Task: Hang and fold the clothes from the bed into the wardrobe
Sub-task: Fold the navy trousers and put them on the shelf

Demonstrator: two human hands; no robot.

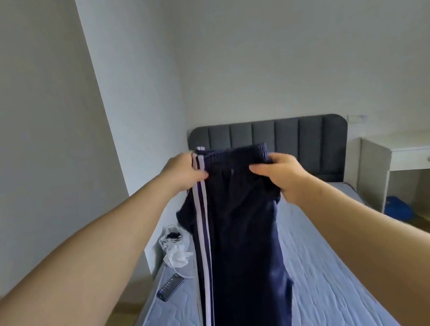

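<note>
Dark navy track trousers (239,241) with white side stripes hang in the air over the bed (333,284). My left hand (182,174) pinches the waistband at its striped left end. My right hand (282,174) grips the waistband at its right end. Both arms are stretched forward, and the legs of the trousers fall straight down out of the bottom of the view. The bed has a bare blue-grey quilted mattress and a dark grey padded headboard (300,135). No wardrobe is in view.
A phone (170,287) lies on the mattress's left edge, with a white cable and a crumpled plastic bag (175,247) behind it. A white desk with a drawer (413,158) stands right of the bed, a blue object (397,207) under it. White walls surround.
</note>
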